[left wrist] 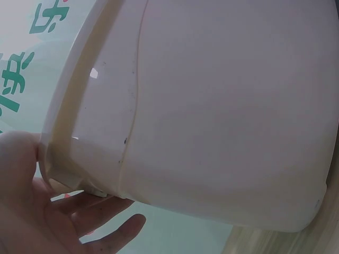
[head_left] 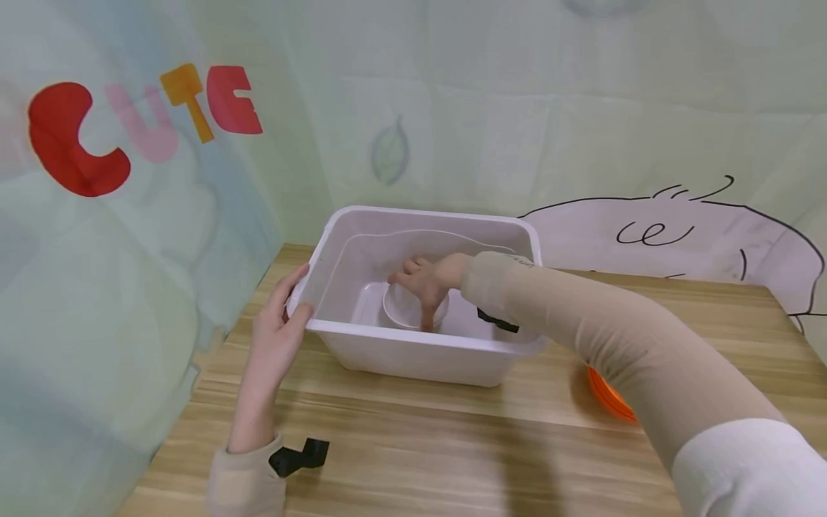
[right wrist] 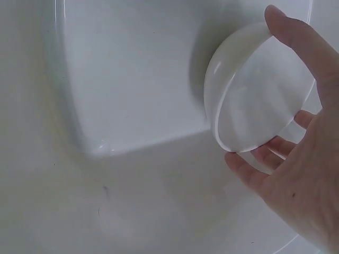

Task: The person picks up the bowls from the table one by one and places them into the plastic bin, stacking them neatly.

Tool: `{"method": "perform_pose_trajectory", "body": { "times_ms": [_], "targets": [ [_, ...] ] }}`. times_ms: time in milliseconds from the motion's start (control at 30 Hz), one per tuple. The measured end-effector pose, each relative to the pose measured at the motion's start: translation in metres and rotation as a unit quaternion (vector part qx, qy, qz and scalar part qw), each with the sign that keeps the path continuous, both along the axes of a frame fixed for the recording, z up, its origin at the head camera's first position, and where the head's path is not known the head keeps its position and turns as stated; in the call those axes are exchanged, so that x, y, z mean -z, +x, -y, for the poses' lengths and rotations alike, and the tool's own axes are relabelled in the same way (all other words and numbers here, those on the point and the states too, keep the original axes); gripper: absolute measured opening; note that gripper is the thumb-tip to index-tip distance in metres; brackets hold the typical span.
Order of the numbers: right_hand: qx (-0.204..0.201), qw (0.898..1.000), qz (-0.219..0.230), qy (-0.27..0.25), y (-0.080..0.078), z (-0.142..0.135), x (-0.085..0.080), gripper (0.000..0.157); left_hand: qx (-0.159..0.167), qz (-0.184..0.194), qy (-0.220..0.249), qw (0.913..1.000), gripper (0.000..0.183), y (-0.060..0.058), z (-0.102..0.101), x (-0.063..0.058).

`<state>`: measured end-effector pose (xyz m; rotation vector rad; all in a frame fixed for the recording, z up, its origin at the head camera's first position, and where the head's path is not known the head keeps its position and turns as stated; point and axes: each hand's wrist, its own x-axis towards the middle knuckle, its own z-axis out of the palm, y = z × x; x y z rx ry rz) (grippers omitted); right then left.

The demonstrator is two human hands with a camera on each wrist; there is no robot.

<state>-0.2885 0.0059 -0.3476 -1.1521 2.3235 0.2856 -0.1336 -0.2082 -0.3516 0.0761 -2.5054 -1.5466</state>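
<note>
A white plastic basin (head_left: 413, 359) stands on the table in the head view. My left hand (head_left: 276, 337) grips its rim at the left front corner, thumb on top. In the left wrist view the fingers (left wrist: 100, 211) of that hand come under the rim, beside the basin's outer wall (left wrist: 222, 116). Inside the basin, my right hand (head_left: 428, 281) holds a white bowl (head_left: 402, 305) by its rim. The right wrist view shows thumb and fingers spread across the bowl's mouth (right wrist: 265, 95), fingertips at its edge. The bowl looks empty and sits near the basin floor.
An orange round dish or stack of dishes (head_left: 607, 396) lies on the wooden table (head_left: 400, 445) to the right, partly hidden under my right forearm. A printed cloth (head_left: 452, 136) hangs behind and along the left side.
</note>
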Motion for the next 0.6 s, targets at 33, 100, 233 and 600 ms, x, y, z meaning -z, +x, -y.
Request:
{"method": "perform_pose_trajectory", "body": {
  "times_ms": [33, 100, 233, 600],
  "targets": [
    [0.001, 1.0, -0.001, 0.002, 0.0, 0.0008, 0.0005, 0.114, -0.002, 0.002, -0.002, 1.0, 0.054, 0.0001, 0.0004, -0.0003],
    [0.003, 1.0, -0.003, 0.004, 0.001, 0.0013, 0.0005, 0.115, -0.003, 0.005, -0.003, 1.0, 0.054, 0.0002, 0.0007, -0.0004],
    [0.001, 1.0, -0.004, 0.005, 0.0032, -0.0015, 0.0006, 0.113, -0.001, 0.002, -0.004, 1.0, 0.054, 0.0002, -0.0009, -0.0007],
    [-0.015, 1.0, -0.009, 0.001, 0.0074, -0.007, -0.0011, 0.117, -0.007, -0.004, -0.002, 1.0, 0.055, 0.0009, -0.0024, -0.001]
  ]
}}
